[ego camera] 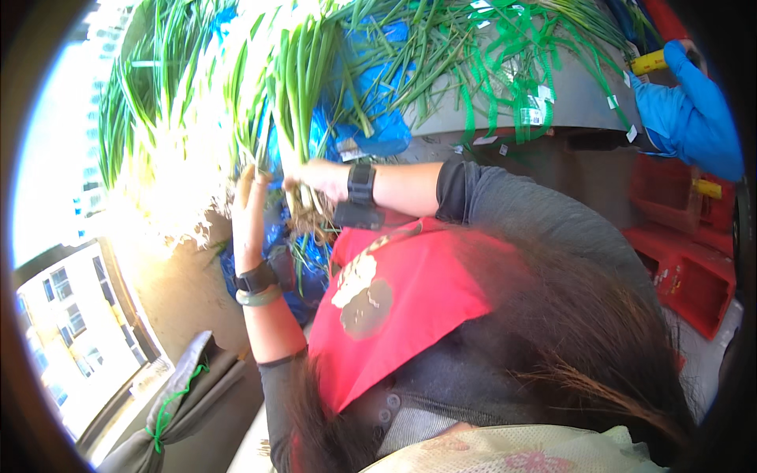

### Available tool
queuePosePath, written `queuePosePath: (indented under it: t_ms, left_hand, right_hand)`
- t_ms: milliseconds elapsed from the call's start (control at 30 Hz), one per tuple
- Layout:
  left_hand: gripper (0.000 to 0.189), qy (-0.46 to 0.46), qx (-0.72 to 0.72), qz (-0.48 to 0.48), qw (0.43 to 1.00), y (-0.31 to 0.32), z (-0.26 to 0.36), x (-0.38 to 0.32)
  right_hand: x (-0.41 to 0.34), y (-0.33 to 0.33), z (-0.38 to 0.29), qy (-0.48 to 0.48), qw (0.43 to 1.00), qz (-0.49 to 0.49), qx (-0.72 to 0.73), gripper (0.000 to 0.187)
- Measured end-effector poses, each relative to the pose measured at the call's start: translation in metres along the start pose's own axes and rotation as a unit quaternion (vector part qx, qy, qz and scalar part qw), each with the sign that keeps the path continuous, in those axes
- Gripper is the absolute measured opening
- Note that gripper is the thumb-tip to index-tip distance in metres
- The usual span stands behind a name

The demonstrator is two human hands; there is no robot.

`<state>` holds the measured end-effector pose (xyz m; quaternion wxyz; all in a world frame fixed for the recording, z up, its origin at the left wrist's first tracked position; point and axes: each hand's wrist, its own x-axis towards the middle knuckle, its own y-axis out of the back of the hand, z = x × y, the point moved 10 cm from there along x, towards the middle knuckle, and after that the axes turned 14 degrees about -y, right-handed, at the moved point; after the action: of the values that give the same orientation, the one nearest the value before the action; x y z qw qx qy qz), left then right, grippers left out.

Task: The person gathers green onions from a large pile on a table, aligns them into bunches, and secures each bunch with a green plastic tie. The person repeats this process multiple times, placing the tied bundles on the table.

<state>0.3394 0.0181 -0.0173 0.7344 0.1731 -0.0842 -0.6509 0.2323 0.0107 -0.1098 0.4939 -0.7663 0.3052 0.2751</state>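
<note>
My right hand (319,177) is closed around the lower stalks of a bunch of green onions (301,83). Its leaves stand up above the fist and the stringy roots (309,216) hang below. Close by on the left, my left hand (249,189) reaches up to the root ends of more green onions (236,118). Glare and the stalks hide whether those fingers grip anything. A large pile of green onions (159,100) lies beyond, its white ends washed out by sunlight. Blue plastic sheeting (375,133) shows beneath the stalks.
Green tape strips with white tags (523,88) drape over the grey tabletop (437,109) among loose leaves. At the far right, a person's blue sleeve (692,112) is beside a yellow cylinder (649,61). Red plastic crates (680,272) stand below. A window (74,331) is at left.
</note>
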Motion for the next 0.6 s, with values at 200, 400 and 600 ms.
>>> queuePosePath:
  t_ms: [200,400,600]
  left_hand:
    - [0.045,0.232,0.007,-0.165,0.959,-0.082,-0.05,0.037]
    - [0.033,0.163,-0.079,-0.09,0.979,-0.139,-0.079,0.067]
    - [0.026,0.231,-0.138,-0.058,0.961,-0.153,-0.112,0.064]
  right_hand:
    - [0.006,0.027,0.004,0.08,0.992,-0.043,-0.087,0.025]
    - [0.013,0.068,0.016,0.1,0.983,-0.016,-0.154,0.033]
    - [0.016,0.087,0.034,0.028,0.977,-0.087,-0.195,0.027]
